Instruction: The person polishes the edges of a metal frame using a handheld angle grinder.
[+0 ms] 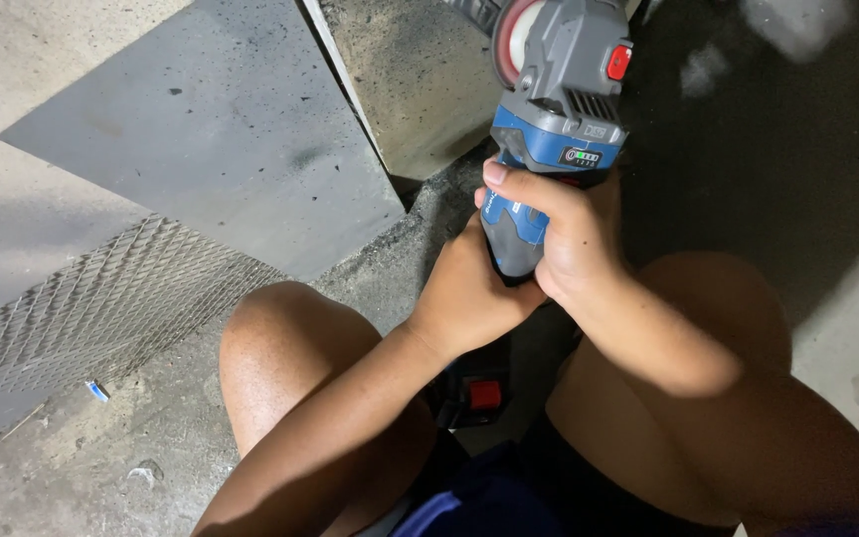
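Blue-and-grey angle grinder sits clasped in both grips, right hand over left hand, near a grey metal sheet.

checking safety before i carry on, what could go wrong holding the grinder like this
Both bare hands, left hand and right hand, clasp the blue and grey cordless angle grinder without gloves. A slip could bring the fingers near its red-rimmed disc. Bare knees sit close below, exposed to possible sparks or debris.
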